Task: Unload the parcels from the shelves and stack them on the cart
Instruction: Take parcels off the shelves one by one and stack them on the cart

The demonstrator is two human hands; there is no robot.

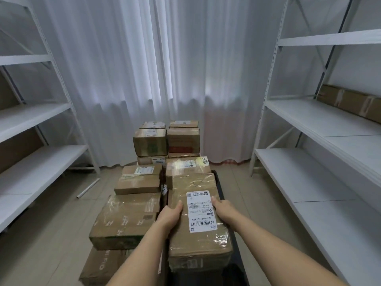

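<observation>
We hold a taped brown parcel [198, 221] over the cart [237, 265], among the stacked boxes [132, 215]. Its white shipping label [201, 211] reads "502-602 12-815", upside down to us; other print too small. Left hand [170, 216] grips the left edge, right hand [223, 211] the right edge; both thumbs lie on top, fingers wrapped under.

1. Only the person's two forearms and hands show; both enter the view from the bottom edge, the left arm at about 7 o'clock and the right at about 5 o'clock.
2. Both forearms are bare up to the frame edge, with no sleeve or cuff showing on them.
3. The left hand [170, 215] and the right hand [223, 210] are ungloved.
4. The fingers and wrists that show are bare.
</observation>
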